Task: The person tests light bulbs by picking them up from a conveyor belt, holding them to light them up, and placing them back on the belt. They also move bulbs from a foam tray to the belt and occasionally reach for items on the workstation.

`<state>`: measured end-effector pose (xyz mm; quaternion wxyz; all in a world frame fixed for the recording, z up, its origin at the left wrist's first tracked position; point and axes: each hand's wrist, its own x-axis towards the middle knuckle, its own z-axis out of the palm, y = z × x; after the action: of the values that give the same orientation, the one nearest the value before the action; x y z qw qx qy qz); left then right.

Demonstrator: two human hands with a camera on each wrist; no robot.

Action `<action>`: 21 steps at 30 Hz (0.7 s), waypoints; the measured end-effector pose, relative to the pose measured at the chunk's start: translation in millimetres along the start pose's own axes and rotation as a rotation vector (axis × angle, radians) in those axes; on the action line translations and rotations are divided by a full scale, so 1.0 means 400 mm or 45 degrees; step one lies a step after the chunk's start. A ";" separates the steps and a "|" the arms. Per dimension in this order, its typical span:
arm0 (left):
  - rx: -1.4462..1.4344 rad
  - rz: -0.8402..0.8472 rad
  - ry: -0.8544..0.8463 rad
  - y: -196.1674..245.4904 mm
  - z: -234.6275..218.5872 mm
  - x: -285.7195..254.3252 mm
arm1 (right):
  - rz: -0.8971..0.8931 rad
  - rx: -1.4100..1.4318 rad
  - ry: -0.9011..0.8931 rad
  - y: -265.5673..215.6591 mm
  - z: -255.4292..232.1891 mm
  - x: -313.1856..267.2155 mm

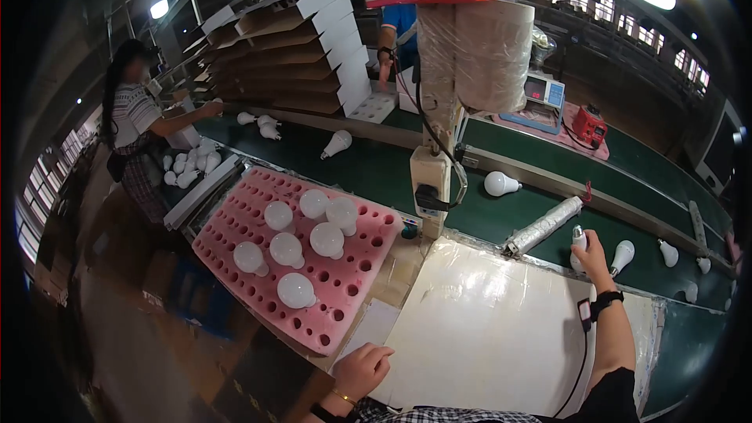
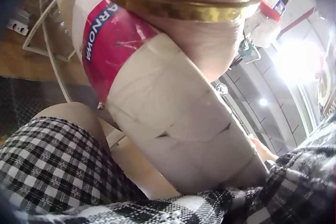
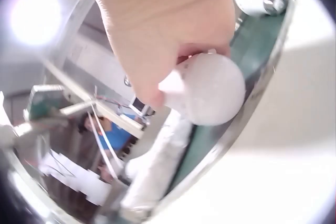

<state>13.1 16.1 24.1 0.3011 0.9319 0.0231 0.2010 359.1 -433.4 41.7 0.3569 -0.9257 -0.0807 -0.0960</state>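
My right hand (image 1: 597, 265) is over the green belt, its fingers curled round a light bulb (image 1: 578, 249). The right wrist view shows the same bulb (image 3: 214, 88), its white globe below the hand (image 3: 173, 29). My left hand (image 1: 364, 370) rests at the near left edge of the white board (image 1: 486, 321), fingers loosely bent, holding nothing. In the left wrist view only the base of the left hand (image 2: 210, 40) and a gold bracelet show; its fingers are hidden. Left of the board, several bulbs (image 1: 295, 290) stand on a pink foam tray (image 1: 313, 329) with rows of holes.
More bulbs (image 1: 501, 183) lie along the green belt (image 1: 376, 163). A wrapped tube (image 1: 544, 227) lies behind the board. A post (image 1: 429, 180) with a socket and cables rises beyond it. Stacked cartons (image 1: 274, 55) stand at the back; a person (image 1: 137, 121) works at the left.
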 end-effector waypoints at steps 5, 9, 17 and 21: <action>0.000 -0.011 -0.032 0.003 -0.006 -0.002 | 0.533 2.052 -0.052 -0.129 0.099 -0.216; -0.062 -0.021 -0.192 0.007 0.005 -0.003 | 0.671 2.126 -0.248 -0.235 0.209 -0.391; -0.097 0.015 -0.106 0.002 0.022 0.000 | 0.778 2.017 -0.419 -0.305 0.206 -0.444; -0.096 0.035 -0.091 -0.004 0.027 -0.004 | 0.804 1.902 -0.429 -0.331 0.199 -0.440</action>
<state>16.1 11.3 14.6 0.3340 0.9266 -0.0082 0.1724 169.4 -297.1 27.8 0.8712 -0.4260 0.0881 0.2276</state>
